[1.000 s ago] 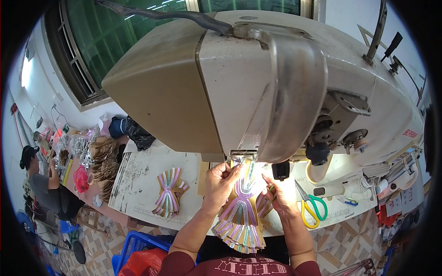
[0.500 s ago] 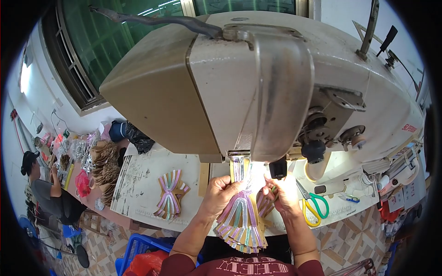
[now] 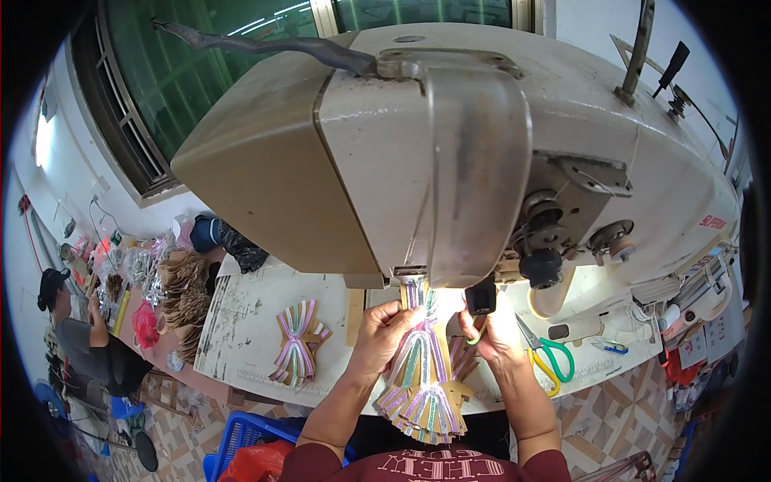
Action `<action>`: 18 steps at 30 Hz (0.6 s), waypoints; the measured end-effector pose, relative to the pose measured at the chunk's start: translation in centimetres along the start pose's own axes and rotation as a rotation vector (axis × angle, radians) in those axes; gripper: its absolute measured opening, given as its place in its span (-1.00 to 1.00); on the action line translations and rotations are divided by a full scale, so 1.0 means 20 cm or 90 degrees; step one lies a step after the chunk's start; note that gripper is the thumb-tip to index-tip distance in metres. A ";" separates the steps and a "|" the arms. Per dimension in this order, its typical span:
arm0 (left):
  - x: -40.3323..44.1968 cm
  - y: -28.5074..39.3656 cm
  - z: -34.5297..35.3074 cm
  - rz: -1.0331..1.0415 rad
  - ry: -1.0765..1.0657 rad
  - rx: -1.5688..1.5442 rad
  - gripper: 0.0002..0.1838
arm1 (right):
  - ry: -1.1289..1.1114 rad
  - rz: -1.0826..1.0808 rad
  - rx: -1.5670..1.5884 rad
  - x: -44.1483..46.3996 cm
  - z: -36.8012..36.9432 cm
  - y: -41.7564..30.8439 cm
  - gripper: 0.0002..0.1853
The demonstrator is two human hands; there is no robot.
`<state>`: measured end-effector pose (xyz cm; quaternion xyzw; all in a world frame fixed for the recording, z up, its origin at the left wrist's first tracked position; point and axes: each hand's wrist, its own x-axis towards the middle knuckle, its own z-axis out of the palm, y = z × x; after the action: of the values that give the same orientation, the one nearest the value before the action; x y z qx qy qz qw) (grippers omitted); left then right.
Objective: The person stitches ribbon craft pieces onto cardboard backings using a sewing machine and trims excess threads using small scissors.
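My left hand (image 3: 384,336) pinches the left edge of a striped ribbon piece (image 3: 420,361) on brown backing, just in front of the sewing machine (image 3: 385,161). Lilac, green and white glittery bands run along it, gathered at narrow waists and fanning out near my lap. Its upper end passes under the machine head, where bright light washes out detail. To the right of the strip, my right hand (image 3: 499,333) is closed around a small tool with a yellow-green loop (image 3: 479,332); its kind is not clear. The black machine part (image 3: 481,296) hides some of those fingers.
A similar striped bow-shaped bundle (image 3: 299,341) lies on the table (image 3: 241,321) at left. Scissors (image 3: 554,359) with green and yellow handles lie right of my hand. A blue basket (image 3: 241,434) stands below. Another person (image 3: 84,345) sits far left beside brown stacks (image 3: 181,293).
More of the striped strip shows on my side of the machine, with another gathered waist visible lower down. The yellow-green loop in my right hand shows more clearly. The view has shifted slightly.
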<state>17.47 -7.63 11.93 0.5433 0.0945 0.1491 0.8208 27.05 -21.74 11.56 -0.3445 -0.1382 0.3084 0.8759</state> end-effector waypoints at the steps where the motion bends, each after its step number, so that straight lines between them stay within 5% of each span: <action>1: -0.01 0.00 0.00 -0.008 -0.004 0.012 -0.89 | -0.015 -0.002 -0.011 0.01 -0.01 0.00 -0.87; 18: 0.08 0.04 -0.02 0.002 -0.038 0.063 -0.86 | -0.016 -0.054 -0.080 0.07 -0.07 0.01 -0.74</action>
<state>18.81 -6.45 12.54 0.5878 0.0766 0.1289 0.7950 28.68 -21.54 10.43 -0.3889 -0.1831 0.2658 0.8629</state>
